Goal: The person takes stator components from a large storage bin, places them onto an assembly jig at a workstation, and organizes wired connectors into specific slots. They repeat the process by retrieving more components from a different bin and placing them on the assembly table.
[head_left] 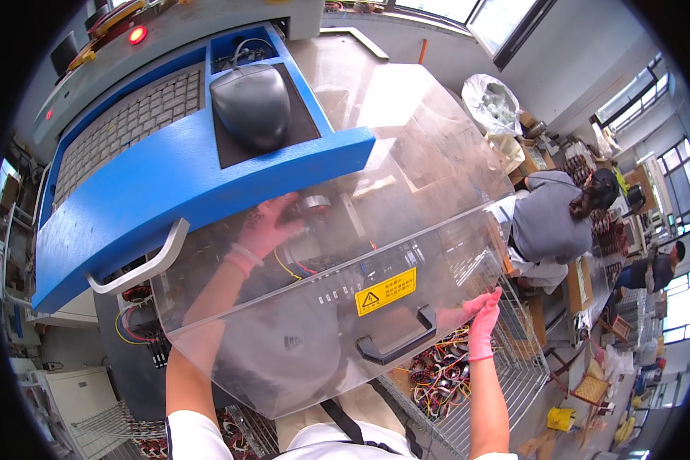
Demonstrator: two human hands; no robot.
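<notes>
A large clear plastic cover (406,222) with a black handle (397,337) and a yellow warning label (386,291) spans the space before me. My left hand (265,234), in a pink glove, shows through the cover with fingers spread and holds nothing that I can see. Just right of its fingertips is a silvery ring-shaped part (314,204). Yellow, red and blue wires (293,266) hang below that hand. At the cover's right front corner my right hand (481,326), also pink-gloved, is closed on the edge. Haze and reflections on the plastic blur what lies beneath.
A blue tray with a keyboard (130,123), a black mouse (251,106) and a white handle (142,264) juts out above my left hand. Wire baskets (506,383) hold wired coils (441,376). A seated person (556,215) works at the right.
</notes>
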